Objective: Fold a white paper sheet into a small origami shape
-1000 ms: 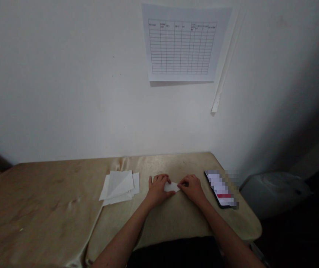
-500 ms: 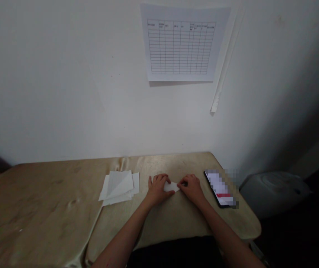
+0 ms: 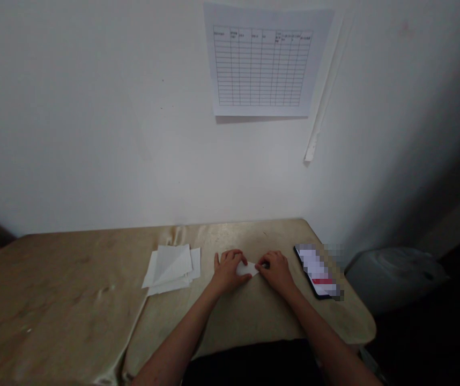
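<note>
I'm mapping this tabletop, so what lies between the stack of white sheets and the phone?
In the head view: the left hand, a small white paper both hands touch, and the right hand.

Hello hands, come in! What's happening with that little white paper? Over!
Left hand: on the small white paper. Right hand: pinching its right tip. Loose white sheets left, smartphone right, both apart from the hands. Over.

The left hand (image 3: 225,274) and right hand (image 3: 276,269) are bare, the forearms (image 3: 182,335) uncovered too; between them shows a plain black garment (image 3: 254,363), its details lost in darkness.
</note>
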Demonstrator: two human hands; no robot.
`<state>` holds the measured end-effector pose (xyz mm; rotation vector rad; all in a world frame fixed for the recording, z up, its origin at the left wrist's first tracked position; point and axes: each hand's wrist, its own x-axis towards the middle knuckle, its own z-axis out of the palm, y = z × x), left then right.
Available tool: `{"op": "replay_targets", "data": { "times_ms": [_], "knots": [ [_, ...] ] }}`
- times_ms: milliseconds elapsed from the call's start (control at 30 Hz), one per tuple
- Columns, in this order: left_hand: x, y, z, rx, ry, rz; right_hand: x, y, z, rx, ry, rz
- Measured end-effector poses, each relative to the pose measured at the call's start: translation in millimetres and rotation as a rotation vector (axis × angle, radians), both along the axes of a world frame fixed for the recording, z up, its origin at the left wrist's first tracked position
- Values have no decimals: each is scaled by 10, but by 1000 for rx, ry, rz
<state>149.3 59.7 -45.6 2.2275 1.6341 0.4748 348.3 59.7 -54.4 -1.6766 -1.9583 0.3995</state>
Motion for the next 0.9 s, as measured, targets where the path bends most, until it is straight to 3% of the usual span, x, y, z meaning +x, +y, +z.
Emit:
{"op": "replay_targets", "data": {
  "times_ms": [433,900],
  "knots": [
    [-1,-10,69,-26,-4,-6,-20,-30,12,15,-18,-8],
    [-29,8,40,-38,-12,0,-9,-39,-7,29,-2,10]
  ]
}}
